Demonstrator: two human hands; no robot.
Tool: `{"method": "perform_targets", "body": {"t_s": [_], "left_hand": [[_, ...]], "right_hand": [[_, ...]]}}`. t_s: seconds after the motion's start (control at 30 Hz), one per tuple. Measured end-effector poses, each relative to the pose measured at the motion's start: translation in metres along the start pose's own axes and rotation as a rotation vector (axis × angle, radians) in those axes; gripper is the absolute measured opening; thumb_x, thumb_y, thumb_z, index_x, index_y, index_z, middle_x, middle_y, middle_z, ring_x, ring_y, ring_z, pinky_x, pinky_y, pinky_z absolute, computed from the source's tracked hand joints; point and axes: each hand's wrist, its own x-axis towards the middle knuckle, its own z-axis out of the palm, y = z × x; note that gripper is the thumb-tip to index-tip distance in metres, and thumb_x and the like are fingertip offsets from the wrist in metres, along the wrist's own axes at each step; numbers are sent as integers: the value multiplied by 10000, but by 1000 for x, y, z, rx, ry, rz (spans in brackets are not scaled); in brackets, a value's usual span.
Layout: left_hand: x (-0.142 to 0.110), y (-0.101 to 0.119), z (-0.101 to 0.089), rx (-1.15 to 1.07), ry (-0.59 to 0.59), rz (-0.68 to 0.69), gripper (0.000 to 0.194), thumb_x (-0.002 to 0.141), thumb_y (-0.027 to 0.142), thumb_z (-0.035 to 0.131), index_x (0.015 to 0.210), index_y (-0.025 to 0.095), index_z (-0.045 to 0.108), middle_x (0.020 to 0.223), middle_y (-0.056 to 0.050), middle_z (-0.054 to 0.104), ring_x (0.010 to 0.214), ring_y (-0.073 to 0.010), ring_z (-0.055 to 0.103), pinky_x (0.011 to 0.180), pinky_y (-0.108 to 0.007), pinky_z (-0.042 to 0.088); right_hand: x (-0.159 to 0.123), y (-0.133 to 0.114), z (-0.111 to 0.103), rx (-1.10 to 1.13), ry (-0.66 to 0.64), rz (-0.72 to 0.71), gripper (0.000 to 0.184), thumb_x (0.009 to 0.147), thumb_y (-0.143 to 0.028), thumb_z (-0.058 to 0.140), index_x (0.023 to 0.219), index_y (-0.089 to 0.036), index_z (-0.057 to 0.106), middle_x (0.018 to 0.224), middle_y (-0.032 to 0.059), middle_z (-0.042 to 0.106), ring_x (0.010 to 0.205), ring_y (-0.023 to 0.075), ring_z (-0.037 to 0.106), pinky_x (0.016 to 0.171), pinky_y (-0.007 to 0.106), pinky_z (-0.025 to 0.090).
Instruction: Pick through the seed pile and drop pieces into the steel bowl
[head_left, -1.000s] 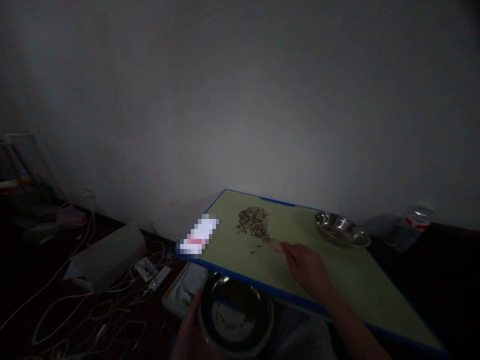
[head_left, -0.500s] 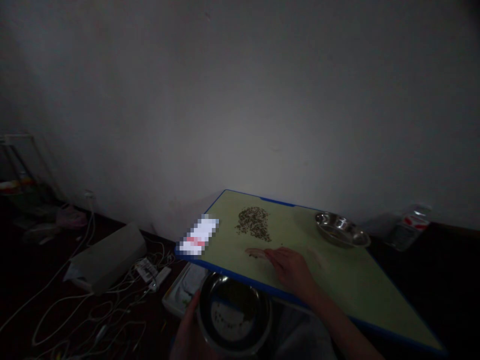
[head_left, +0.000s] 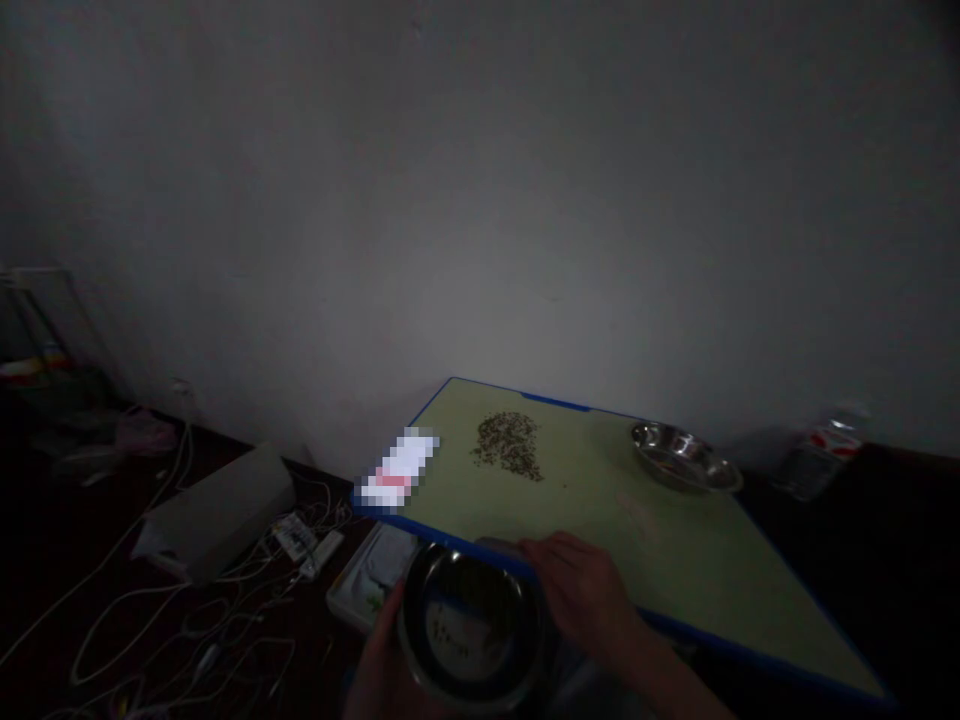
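My left hand grips the left side of a shiny metal bowl, held just under the table's front edge. A few dark bits lie on the bowl's bottom. Above the bowl's far right rim, at the table's blue edge, is my right hand, its fingers closed on a pale, see-through flat piece whose kind I cannot make out. Farther back, small dark seed-like grains lie spread in a patch on the pale green tabletop. A single speck rests to the right of them.
A blurred-out bright phone-like rectangle lies at the table's left end. At the back right stands a second metal bowl, with a clear bottle beyond the table. Cables, a pale box and a white tray are on the floor at left.
My right hand has drawn the see-through piece from beside the grains toward me, to the front edge over the bowl. The few stray grains nearer the edge have left the tabletop.
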Motion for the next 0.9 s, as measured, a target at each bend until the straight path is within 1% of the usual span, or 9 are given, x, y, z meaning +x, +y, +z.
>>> {"method": "perform_targets", "body": {"t_s": [0.2,0.3,0.37,0.4,0.47,0.57,0.7,0.77,0.9], "left_hand": [[4,4,-8,-24,-95,-97,492,725,572,580,988,179,715,953,-83,769,1193,-308,540,1092,-442,256],[6,5,-17,-46,-42,-57,455,755,538,567,1003,182,705,930,-82,772,1173,-297,561,1087,-444,263],[6,5,-19,-71,-1,-66,517,713,570,599,1027,171,695,969,-101,764,1171,-312,560,1081,-455,272],[5,5,-19,-78,14,-29,526,703,573,607,1033,171,693,966,-105,764,1154,-320,573,1071,-461,286],[3,5,-15,-79,-18,-120,546,670,565,639,1032,159,694,999,-131,755,1177,-343,550,1073,-475,282],[0,3,-6,-13,48,-68,478,698,551,618,996,187,704,951,-110,767,1183,-346,543,1074,-521,266],[-1,0,-1,67,117,23,370,737,475,613,956,195,716,915,-92,773,1166,-338,559,1074,-537,259],[-1,1,-2,59,85,-51,373,734,473,619,941,180,721,924,-99,770,1175,-340,551,1071,-536,264],[0,4,-4,-22,63,-53,423,697,528,638,949,199,722,992,-72,762,1172,-310,556,1057,-478,308]], "right_hand": [[0,7,0,-25,50,66,280,874,-108,428,1005,-141,674,808,77,721,696,152,642,669,262,516],[-5,25,-6,-151,122,214,269,898,-172,432,957,-138,692,806,83,724,665,149,650,642,251,496],[-8,41,-11,-304,126,348,290,905,-203,422,925,-146,706,760,78,723,615,155,647,609,256,479],[-10,49,-14,-388,105,420,301,903,-212,416,925,-149,709,751,82,723,611,167,649,595,264,471],[-11,63,-18,-500,31,528,304,894,-208,415,931,-150,711,752,93,723,607,185,653,573,273,455],[-12,76,-21,-546,-110,617,298,879,-177,421,955,-158,708,756,101,724,589,197,654,538,275,434],[-13,82,-18,-496,-144,568,293,870,-160,431,977,-170,704,777,99,728,651,207,667,570,275,456],[-16,81,-15,-457,-128,484,292,861,-150,438,987,-175,699,794,94,730,670,201,666,604,279,473],[-21,70,-9,-391,-98,318,298,851,-122,437,1009,-168,686,806,87,729,679,189,659,635,281,490]]}}
